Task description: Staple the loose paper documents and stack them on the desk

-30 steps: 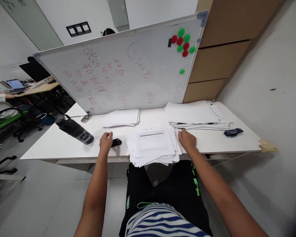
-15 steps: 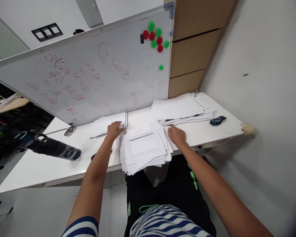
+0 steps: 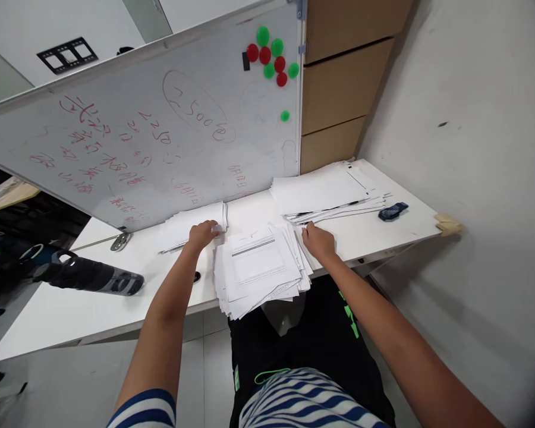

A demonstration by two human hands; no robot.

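Note:
My left hand [image 3: 203, 233] rests at the front right corner of the left paper stack [image 3: 198, 214], with its fingers bent together. A small pale, shiny bit shows at its fingertips, too small to name. My right hand [image 3: 319, 242] is closed by the front edge of the right paper stack [image 3: 318, 190]. Whatever it may hold is hidden, though something dark shows by the fingertips. Between my hands lies a messy pile of printed sheets [image 3: 258, 264], its front edge hanging over the table edge above my lap.
A whiteboard [image 3: 129, 137] with red writing stands behind the white table [image 3: 169, 297]. To the left lies a dark bottle [image 3: 93, 276] near a small oval metallic object [image 3: 120, 241]. A dark blue object [image 3: 393, 211] lies right, near the wall. Cardboard boxes [image 3: 343, 83] are stacked behind.
The view has shifted slightly, so the whiteboard appears a little further left and higher. Both hands stay almost where they were beside the paper stacks, and the printed pile has hardly moved.

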